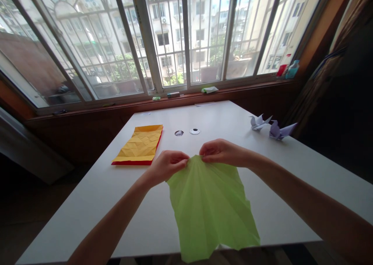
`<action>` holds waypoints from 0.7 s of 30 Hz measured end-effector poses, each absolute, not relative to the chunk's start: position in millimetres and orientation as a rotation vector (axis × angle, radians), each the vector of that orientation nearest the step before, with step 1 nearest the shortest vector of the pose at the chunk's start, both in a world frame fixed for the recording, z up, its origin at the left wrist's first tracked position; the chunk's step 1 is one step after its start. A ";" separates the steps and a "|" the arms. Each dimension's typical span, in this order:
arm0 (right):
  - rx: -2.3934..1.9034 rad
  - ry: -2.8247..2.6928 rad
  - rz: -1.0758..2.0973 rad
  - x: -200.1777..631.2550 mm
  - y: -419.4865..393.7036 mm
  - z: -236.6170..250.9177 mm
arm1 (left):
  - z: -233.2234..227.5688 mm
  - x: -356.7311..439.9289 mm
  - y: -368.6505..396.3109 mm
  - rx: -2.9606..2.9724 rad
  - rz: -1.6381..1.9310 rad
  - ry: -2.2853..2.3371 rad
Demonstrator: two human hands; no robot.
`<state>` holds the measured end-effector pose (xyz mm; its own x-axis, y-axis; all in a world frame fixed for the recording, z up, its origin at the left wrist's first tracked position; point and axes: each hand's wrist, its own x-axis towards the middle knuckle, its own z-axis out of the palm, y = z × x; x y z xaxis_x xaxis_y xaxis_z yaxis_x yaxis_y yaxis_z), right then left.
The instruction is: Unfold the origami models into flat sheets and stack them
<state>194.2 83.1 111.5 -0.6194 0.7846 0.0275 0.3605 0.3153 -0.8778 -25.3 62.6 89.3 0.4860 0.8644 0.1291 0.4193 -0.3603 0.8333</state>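
Note:
A light green sheet of paper with creases fanning out from its top edge hangs between my hands, over the near part of the white table. My left hand pinches it at the upper left, thumb against fingers. At the upper right, my right hand grips the same edge in a pinch. Between the two pinches the paper comes to a small raised point. Its lower edge is uneven and reaches past the table's front edge.
Folded yellow and red paper lies at the left of the table. Two small round pieces, one an eye-like disc, lie beyond my hands. A white paper crane and a purple paper crane stand at the right. Barred windows are behind.

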 end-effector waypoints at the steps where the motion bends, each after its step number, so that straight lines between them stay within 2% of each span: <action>1: -1.029 -2.166 1.202 193.7 84.8 108.9 | 86.1 -25.4 64.2 1.998 0.727 1.066; 9: -1.269 -2.396 0.906 185.6 112.7 62.4 | 50.2 -14.1 86.7 2.411 0.361 1.404; 16: -1.422 -2.384 0.666 168.4 140.0 18.0 | 5.7 5.8 118.6 2.533 0.281 1.795; 21: -1.444 -2.348 0.518 165.0 146.0 5.5 | -3.1 7.1 119.8 2.686 0.328 1.755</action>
